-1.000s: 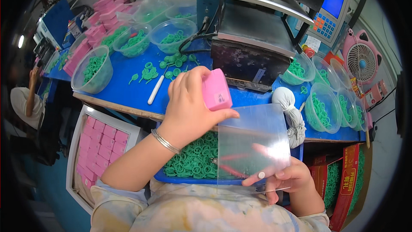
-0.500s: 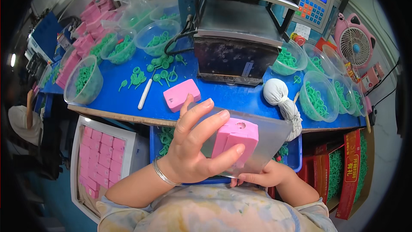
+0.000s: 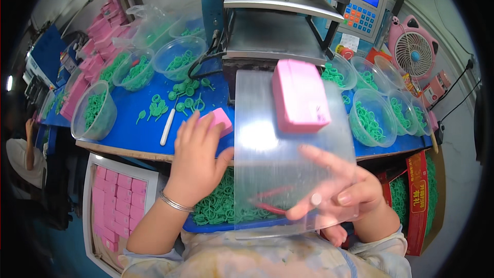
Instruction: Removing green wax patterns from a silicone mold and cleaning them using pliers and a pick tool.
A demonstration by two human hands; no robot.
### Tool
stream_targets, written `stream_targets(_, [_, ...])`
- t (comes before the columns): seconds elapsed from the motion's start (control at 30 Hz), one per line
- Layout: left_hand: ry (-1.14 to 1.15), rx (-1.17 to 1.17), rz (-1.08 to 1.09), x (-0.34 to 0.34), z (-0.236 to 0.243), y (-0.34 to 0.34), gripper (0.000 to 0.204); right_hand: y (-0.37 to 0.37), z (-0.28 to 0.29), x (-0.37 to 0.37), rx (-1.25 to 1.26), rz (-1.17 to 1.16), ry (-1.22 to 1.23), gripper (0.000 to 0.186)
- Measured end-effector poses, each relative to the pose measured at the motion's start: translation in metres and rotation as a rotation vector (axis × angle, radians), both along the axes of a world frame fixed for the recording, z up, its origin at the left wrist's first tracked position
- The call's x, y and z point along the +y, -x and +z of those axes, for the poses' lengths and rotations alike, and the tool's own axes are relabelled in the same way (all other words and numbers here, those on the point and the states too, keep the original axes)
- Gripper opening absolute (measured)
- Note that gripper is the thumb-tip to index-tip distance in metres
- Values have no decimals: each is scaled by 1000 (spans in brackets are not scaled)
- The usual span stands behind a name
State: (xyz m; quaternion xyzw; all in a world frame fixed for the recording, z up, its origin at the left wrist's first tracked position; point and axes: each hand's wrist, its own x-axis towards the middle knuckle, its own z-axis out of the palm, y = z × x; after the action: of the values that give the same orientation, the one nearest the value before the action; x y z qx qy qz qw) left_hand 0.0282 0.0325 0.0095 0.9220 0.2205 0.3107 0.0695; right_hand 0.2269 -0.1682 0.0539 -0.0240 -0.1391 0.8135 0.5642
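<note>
My left hand [image 3: 198, 152] reaches over the front of the blue table, fingers stretched out across the left part of a small pink block [image 3: 222, 121]. Its thumb stands apart from the fingers. In my right hand [image 3: 357, 190] is a clear plastic sheet [image 3: 252, 170], held at its lower right; some fingers show blurred through the plastic. On the sheet's upper part sits a larger pink block [image 3: 301, 98] with a small dark mark near its lower corner. Beneath the sheet, a blue tray [image 3: 208, 226] of green loop-shaped pieces [image 3: 216, 206] shows at the table's front.
A press machine [image 3: 278, 33] stands behind the sheet. Clear bowls [image 3: 95, 116] of green pieces line both sides. A white-handled tool [image 3: 168, 126] lies by loose green pieces [image 3: 157, 107]. Lower left, a white box [image 3: 154, 185] holds pink blocks; a pink fan [image 3: 414, 51] stands right.
My left hand has left the larger pink block and moved left to the small one. The sheet, carrying the larger block, has risen and turned flatter toward the press.
</note>
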Motion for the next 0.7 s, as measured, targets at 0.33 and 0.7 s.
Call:
stream_targets(0.33, [14, 41, -3, -14, -7, -14, 63, -1, 58, 41, -90, -193, -16, 81])
stream_targets(0.7, [34, 9, -84, 1, -11, -17, 62, 2, 58, 44, -73, -200, -29, 80])
